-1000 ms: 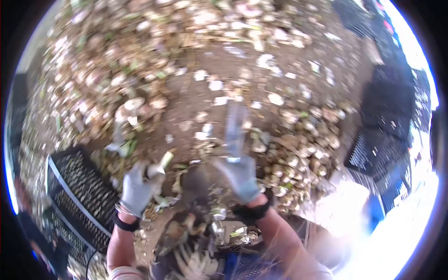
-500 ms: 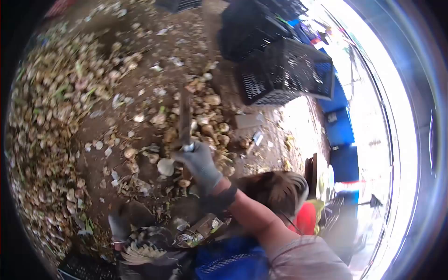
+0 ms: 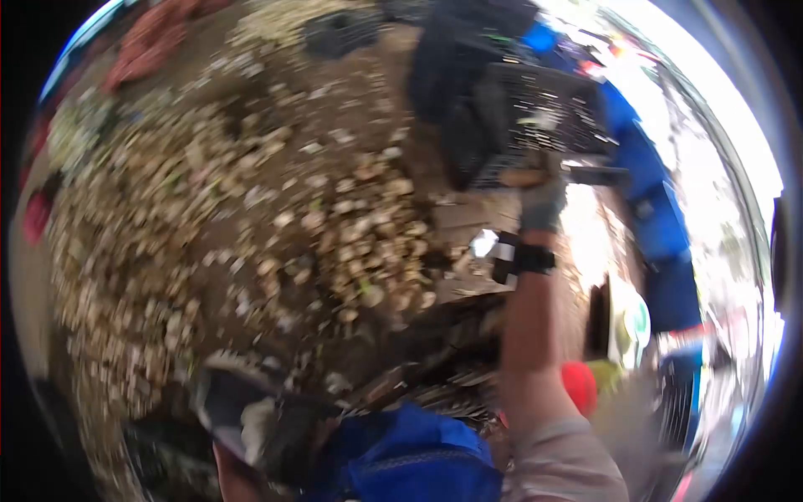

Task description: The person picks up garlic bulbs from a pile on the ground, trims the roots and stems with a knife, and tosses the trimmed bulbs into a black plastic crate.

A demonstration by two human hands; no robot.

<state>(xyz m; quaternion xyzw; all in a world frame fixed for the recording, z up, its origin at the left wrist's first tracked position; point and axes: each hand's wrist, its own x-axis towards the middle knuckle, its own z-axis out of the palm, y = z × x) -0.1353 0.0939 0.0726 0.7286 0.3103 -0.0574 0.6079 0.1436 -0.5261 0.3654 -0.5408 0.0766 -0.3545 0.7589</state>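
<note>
My right hand (image 3: 541, 203), in a grey glove with a black wrist strap, is raised toward a black slatted crate (image 3: 535, 117). It is shut on a knife (image 3: 595, 175) whose dark blade points right. A brownish lump (image 3: 523, 177) sits at the fingertips, too blurred to identify. My left hand (image 3: 227, 403), also in a grey glove, is low at the bottom left by my lap. A pale lump (image 3: 256, 421) lies against it, and the blur hides whether the fingers grip it. A big heap of pale root vegetables (image 3: 251, 217) covers the dirt floor.
More black crates (image 3: 468, 50) are stacked behind the near one. Blue bins (image 3: 665, 226) line the bright right side. A red object (image 3: 580, 386) sits by my right elbow and blue cloth (image 3: 410, 460) lies on my lap. Reddish sacks (image 3: 150, 42) lie far left.
My head turned further right and down. My right hand swung with the knife from the root pile up toward the black crate. My left hand stayed low by my lap.
</note>
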